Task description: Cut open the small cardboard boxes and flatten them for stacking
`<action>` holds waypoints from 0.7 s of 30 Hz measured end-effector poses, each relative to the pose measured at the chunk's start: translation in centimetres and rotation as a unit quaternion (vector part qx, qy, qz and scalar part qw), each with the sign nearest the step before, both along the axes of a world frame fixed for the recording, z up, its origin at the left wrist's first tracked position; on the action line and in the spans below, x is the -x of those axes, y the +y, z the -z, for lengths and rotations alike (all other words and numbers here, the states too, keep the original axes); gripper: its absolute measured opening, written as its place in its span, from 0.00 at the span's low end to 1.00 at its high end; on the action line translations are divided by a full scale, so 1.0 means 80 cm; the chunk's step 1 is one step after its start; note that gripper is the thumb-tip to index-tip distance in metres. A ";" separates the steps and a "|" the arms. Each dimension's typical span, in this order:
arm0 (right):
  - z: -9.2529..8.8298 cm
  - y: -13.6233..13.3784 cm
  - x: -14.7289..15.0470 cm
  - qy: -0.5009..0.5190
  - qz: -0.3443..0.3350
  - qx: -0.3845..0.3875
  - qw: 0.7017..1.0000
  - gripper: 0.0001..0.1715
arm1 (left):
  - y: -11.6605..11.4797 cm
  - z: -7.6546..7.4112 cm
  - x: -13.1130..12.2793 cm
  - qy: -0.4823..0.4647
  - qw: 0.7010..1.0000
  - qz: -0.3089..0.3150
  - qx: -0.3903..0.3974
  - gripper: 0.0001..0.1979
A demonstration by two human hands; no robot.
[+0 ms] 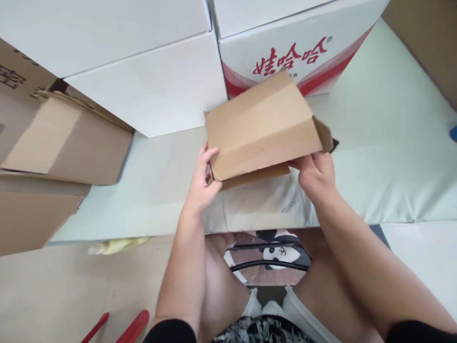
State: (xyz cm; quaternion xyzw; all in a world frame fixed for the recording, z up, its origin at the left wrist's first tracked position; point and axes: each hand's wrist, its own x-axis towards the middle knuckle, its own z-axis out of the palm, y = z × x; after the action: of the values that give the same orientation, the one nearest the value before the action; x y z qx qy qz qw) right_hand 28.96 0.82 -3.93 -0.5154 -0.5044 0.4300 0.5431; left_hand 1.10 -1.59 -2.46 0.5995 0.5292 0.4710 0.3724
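A small brown cardboard box is held tilted above the pale green cloth, in front of the white cartons. My left hand grips its left end, with the thumb low and the fingers along the side. At the lower right corner, my right hand is closed on the box's edge, its fingertips partly hidden under the cardboard. A flap hangs below the near side, and another sticks out at the right end. The box's inside is out of sight. Behind the right end, a small dark corner of something pokes out.
White cartons stand stacked behind, one a white carton with red lettering. Brown cardboard boxes crowd the left side. The pale green cloth covers the surface to its front edge. A blue object lies far right.
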 end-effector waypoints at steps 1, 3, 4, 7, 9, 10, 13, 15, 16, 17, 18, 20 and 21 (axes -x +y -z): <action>0.002 0.003 0.001 0.031 0.019 0.018 0.999 0.19 | 0.000 0.002 0.002 0.032 0.999 0.038 0.005 0.33; 0.009 0.008 0.000 0.073 0.047 0.039 0.995 0.15 | 0.001 0.006 0.004 0.095 0.991 0.093 0.012 0.32; 0.012 0.010 -0.001 0.096 0.042 0.038 0.994 0.14 | 0.002 0.007 0.004 0.124 0.986 0.113 0.016 0.33; 0.012 0.010 -0.008 0.117 -0.012 0.005 0.993 0.21 | 0.001 0.006 -0.007 0.226 0.960 0.156 0.053 0.42; 0.004 0.005 -0.011 0.093 -0.067 -0.020 0.993 0.31 | -0.001 0.004 -0.021 0.298 0.937 0.158 0.086 0.48; -0.002 0.002 -0.010 0.089 -0.092 -0.024 0.991 0.36 | -0.003 0.004 -0.030 0.328 0.928 0.149 0.097 0.51; -0.015 -0.007 0.000 0.113 -0.137 -0.019 0.984 0.43 | -0.008 0.003 -0.056 0.379 0.913 0.112 0.100 0.51; -0.013 -0.008 0.012 0.132 -0.130 -0.016 0.983 0.44 | -0.012 0.003 -0.069 0.396 0.908 0.094 0.094 0.47; -0.008 -0.007 0.018 0.137 -0.104 -0.006 0.985 0.44 | -0.013 0.004 -0.073 0.402 0.907 0.092 0.089 0.46; -0.001 -0.005 0.023 0.143 -0.059 0.014 0.988 0.45 | -0.015 0.004 -0.077 0.405 0.905 0.095 0.084 0.45; 0.006 -0.002 0.026 0.153 -0.002 0.039 0.987 0.45 | -0.016 0.005 -0.080 0.405 0.905 0.101 0.080 0.45; 0.019 0.005 0.027 0.182 0.098 0.080 0.975 0.42 | -0.018 0.007 -0.083 0.390 0.910 0.121 0.072 0.44; 0.024 0.008 0.025 0.196 0.121 0.084 0.969 0.40 | -0.018 0.009 -0.083 0.371 0.918 0.129 0.064 0.41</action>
State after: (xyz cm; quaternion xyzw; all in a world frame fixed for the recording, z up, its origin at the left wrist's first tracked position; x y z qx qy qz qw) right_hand 26.99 1.44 -5.86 -0.5220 -0.2837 0.4945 0.6344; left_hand 7.71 -3.04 -3.17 0.7689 0.5767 0.1282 0.2444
